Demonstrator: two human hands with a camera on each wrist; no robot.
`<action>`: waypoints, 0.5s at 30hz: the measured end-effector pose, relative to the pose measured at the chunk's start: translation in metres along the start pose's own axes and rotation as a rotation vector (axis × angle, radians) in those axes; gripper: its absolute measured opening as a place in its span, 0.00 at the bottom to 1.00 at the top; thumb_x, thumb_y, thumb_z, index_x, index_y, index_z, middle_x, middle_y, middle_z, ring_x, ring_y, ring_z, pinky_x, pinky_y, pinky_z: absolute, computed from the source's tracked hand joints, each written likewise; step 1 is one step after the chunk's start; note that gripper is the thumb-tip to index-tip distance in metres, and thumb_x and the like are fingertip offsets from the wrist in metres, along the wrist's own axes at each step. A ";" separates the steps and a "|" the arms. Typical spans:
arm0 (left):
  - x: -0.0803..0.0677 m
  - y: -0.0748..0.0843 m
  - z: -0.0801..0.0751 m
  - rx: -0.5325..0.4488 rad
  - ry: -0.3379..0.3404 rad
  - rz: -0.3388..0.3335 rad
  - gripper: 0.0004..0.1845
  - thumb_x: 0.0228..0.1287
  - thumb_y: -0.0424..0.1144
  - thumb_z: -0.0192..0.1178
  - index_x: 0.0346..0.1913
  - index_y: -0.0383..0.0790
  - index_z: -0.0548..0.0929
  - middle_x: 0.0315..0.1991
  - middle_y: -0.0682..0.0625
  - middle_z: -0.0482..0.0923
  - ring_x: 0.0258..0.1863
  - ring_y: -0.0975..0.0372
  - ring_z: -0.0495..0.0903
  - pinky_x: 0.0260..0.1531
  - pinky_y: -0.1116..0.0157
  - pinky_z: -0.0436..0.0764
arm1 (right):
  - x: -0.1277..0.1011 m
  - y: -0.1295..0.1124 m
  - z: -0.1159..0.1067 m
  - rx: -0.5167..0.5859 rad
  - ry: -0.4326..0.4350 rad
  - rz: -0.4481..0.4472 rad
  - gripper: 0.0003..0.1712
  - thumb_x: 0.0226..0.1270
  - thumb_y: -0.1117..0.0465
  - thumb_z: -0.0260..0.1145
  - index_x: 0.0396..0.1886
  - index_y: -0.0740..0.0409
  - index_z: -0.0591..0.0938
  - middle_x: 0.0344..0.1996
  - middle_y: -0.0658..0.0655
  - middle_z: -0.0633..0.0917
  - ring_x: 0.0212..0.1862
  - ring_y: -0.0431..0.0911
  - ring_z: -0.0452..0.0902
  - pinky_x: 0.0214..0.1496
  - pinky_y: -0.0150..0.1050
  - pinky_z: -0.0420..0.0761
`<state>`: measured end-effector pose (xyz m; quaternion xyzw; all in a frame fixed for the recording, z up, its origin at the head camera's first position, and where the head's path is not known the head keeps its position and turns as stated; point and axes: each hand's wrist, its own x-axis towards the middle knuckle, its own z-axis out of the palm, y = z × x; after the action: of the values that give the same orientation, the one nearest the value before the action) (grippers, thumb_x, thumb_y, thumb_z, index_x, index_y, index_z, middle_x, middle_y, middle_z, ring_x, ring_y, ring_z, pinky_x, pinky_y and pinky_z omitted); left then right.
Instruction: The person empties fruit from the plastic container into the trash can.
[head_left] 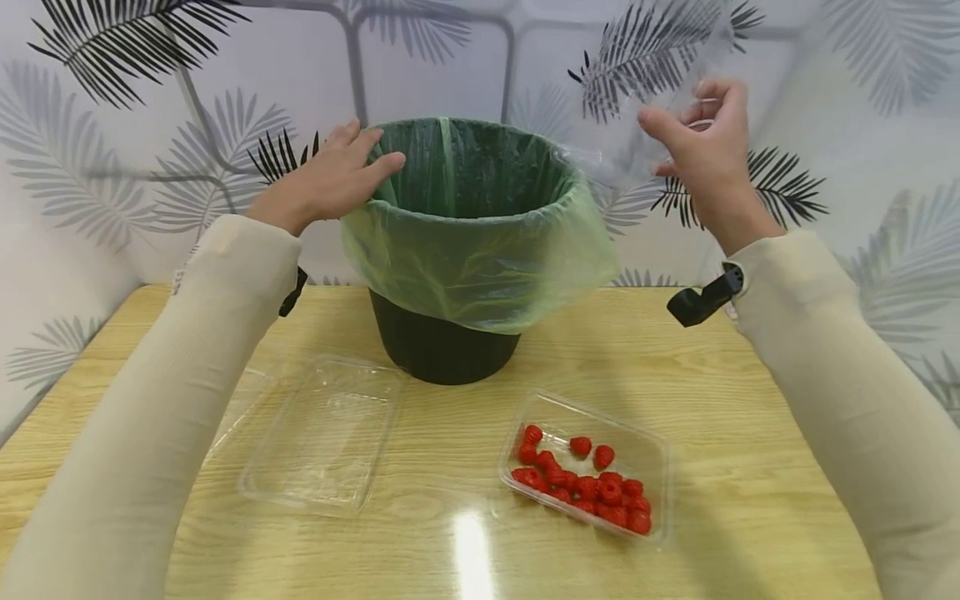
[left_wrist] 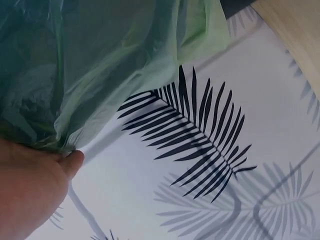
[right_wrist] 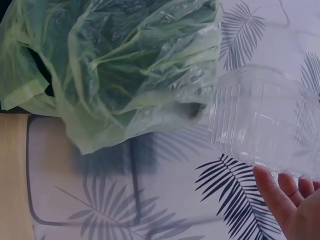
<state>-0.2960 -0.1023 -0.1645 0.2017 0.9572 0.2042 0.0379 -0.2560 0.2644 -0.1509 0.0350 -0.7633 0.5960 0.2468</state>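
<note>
The left hand (head_left: 330, 179) rests flat on the rim of the green-lined bin (head_left: 465, 242), whose inside is dim and hard to read. The right hand (head_left: 705, 150) grips an empty clear tray (right_wrist: 265, 125) just beside the rim. Raspberries (head_left: 585, 487) fill a punnet (head_left: 645, 450); a clear lid (head_left: 322, 437) lies alongside.

Bright, even indoor light fell from overhead and left a white streak of glare on the glossy worktop (head_left: 474, 546). Shadows stayed soft and faint. The head view bowed outward at its edges. In the left wrist view the nearest fingers (left_wrist: 72, 161) were blurred.
</note>
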 end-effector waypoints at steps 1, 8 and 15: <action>0.000 0.000 0.000 0.008 -0.008 -0.003 0.39 0.73 0.63 0.25 0.76 0.43 0.31 0.74 0.45 0.16 0.73 0.51 0.18 0.71 0.44 0.31 | 0.000 0.002 -0.002 0.033 0.007 0.018 0.30 0.58 0.56 0.70 0.50 0.47 0.60 0.39 0.47 0.62 0.41 0.39 0.67 0.25 0.27 0.80; 0.001 0.003 -0.003 0.052 -0.040 -0.015 0.41 0.72 0.63 0.23 0.75 0.40 0.31 0.74 0.41 0.17 0.74 0.48 0.21 0.72 0.44 0.32 | -0.001 0.012 -0.016 0.205 0.049 0.092 0.30 0.58 0.58 0.70 0.52 0.50 0.61 0.42 0.48 0.62 0.42 0.42 0.66 0.22 0.31 0.81; 0.001 0.004 -0.003 0.056 -0.041 -0.026 0.41 0.72 0.63 0.23 0.75 0.37 0.32 0.74 0.39 0.19 0.74 0.46 0.23 0.72 0.43 0.34 | -0.005 0.017 -0.029 0.260 0.075 0.121 0.31 0.58 0.59 0.70 0.54 0.50 0.61 0.46 0.48 0.62 0.44 0.42 0.65 0.22 0.32 0.81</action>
<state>-0.2961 -0.0995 -0.1603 0.1945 0.9641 0.1727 0.0546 -0.2473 0.2953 -0.1636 -0.0017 -0.6706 0.7046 0.2320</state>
